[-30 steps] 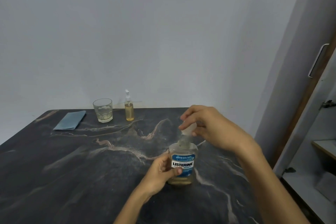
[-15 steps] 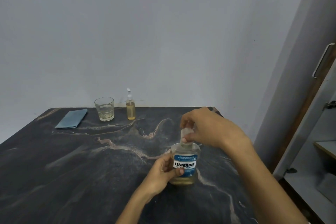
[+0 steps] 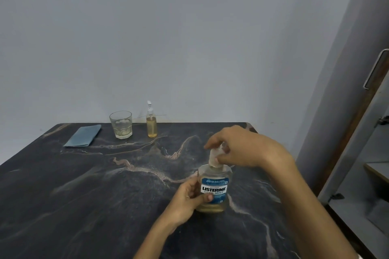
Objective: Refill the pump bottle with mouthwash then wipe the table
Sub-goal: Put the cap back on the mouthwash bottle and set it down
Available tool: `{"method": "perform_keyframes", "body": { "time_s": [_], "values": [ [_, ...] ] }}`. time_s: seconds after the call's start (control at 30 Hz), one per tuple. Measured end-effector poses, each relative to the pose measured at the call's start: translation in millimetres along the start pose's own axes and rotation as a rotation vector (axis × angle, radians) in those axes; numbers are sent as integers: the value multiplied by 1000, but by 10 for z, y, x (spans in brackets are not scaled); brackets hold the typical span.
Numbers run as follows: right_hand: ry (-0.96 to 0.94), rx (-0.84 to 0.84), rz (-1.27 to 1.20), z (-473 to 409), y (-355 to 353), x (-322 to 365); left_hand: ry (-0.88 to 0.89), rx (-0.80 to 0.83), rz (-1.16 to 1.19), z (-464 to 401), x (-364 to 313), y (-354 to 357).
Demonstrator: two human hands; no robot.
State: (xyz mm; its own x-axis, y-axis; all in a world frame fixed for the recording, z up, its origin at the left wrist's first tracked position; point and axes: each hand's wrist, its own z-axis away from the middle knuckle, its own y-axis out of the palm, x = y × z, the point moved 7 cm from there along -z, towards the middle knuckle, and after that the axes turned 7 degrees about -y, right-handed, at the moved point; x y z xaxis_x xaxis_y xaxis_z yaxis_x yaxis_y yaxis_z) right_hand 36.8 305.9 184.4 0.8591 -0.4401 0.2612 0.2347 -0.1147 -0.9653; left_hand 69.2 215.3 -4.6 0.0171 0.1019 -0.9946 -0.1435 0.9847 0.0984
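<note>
A clear mouthwash bottle (image 3: 214, 190) with a blue label stands upright on the dark marble table (image 3: 94, 195), a little yellowish liquid in its bottom. My left hand (image 3: 187, 197) grips its lower body from the left. My right hand (image 3: 242, 147) pinches the clear cap (image 3: 215, 156), which sits on the bottle's neck. A small pump bottle (image 3: 151, 121) with amber liquid and a white pump head stands at the far edge by the wall. A folded blue cloth (image 3: 83, 135) lies flat at the far left.
A drinking glass (image 3: 121, 124) with a little liquid stands between the cloth and the pump bottle. The wall runs right behind the table's far edge. To the right, past the table's edge, an open cabinet door (image 3: 374, 73) and shelves.
My right hand has brought the cap down from just above the neck onto the bottle's neck. My left hand keeps its hold on the bottle. Nothing else on the table moved.
</note>
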Motion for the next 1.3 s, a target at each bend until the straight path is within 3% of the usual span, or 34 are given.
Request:
{"method": "perform_keyframes", "body": {
  "time_s": [0.2, 0.37, 0.57, 0.7, 0.93, 1.3],
  "values": [
    [158, -306, 179, -46, -108, -79, -9, -15, -26, 17, 19, -12],
    [215, -346, 281, 14, -29, -175, 2, -18, -38, 33, -17, 3],
    [176, -418, -55, 239, 186, -472, 26, -33, -58, 54, -41, 11],
    [136, -475, -461, 371, 791, -730, 30, -45, -88, 64, -35, 9],
    [185, -607, -874, 544, 1665, -841, 38, -50, -118, 76, -37, 5],
    [205, -736, -921, 636, 1814, -737, 55, -225, -116, 489, 149, 100]
  ]
}}
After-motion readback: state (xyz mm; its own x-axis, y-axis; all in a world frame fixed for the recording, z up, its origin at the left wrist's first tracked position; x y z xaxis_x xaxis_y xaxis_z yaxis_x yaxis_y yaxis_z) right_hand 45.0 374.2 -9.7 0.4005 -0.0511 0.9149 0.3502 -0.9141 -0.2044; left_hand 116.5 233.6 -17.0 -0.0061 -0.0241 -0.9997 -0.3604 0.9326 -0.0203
